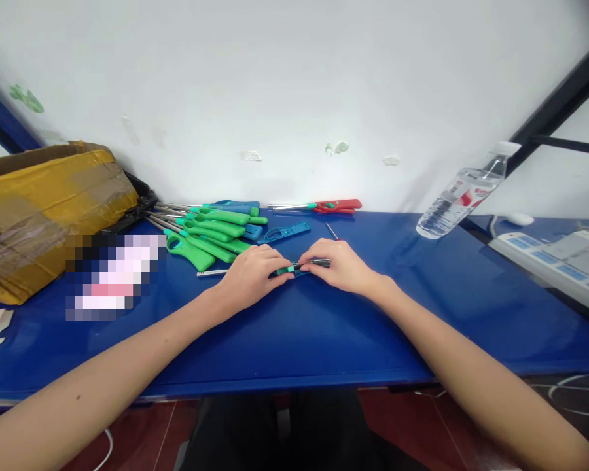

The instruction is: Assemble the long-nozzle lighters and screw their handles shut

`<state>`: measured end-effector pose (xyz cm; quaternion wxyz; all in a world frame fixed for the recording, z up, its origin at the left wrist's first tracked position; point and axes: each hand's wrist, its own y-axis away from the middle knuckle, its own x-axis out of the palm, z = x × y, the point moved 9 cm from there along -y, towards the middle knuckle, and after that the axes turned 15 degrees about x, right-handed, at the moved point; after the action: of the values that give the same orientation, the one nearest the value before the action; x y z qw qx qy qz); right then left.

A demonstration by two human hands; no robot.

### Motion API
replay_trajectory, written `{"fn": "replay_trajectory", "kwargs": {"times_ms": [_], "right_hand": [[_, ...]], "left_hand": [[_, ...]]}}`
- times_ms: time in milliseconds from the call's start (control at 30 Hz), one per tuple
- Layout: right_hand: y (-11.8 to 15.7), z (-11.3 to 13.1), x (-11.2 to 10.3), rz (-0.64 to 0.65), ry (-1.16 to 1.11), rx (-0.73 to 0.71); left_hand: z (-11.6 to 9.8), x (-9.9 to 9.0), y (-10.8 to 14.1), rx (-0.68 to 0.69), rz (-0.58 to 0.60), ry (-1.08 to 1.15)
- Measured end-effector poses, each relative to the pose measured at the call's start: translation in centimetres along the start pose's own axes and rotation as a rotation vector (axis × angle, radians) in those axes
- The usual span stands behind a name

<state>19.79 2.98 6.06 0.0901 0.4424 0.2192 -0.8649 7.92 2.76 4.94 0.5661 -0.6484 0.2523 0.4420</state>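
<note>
My left hand [250, 276] and my right hand [342, 265] meet over the middle of the blue table. Pinched between their fingers is a lighter [289, 269] with a teal collar; its handle is mostly covered by my left hand. The thumb and fingers of my right hand close on its dark and metal front end. A thin metal piece [211, 273] lies beside my left hand. Just beyond the hands rests a blue handle shell [285, 231]. Behind my right hand a slim rod with a reddish part [332, 231] pokes out, partly hidden.
Green long-neck lighters [216, 229] lie heaped at the left, with blue ones among them. Red lighters [338, 207] lie along the wall. A taped cardboard box [53, 216] stands far left. A water bottle [464, 196] leans at the right near a power strip [544, 261].
</note>
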Motion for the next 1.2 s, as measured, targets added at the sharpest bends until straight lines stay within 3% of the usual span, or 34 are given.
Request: {"fn": "replay_trajectory", "kwargs": {"times_ms": [500,767,1000,1200], "right_hand": [[0.1,0.5,-1.2,-0.082,-0.116,-0.023],[0.1,0.7,-1.2,-0.107,-0.134,-0.044],[0.7,1.6,-0.6,-0.148,0.046,-0.159],[1.3,1.9,-0.4,-0.212,0.141,-0.230]], "left_hand": [[-1.8,-2.4,0.0,0.132,-0.220,-0.238],[-1.8,-2.0,-0.1,0.139,-0.176,-0.296],[-1.8,-1.9,0.1,0.142,-0.222,-0.274],[-0.6,-1.5,0.2,0.036,-0.198,-0.214]]}}
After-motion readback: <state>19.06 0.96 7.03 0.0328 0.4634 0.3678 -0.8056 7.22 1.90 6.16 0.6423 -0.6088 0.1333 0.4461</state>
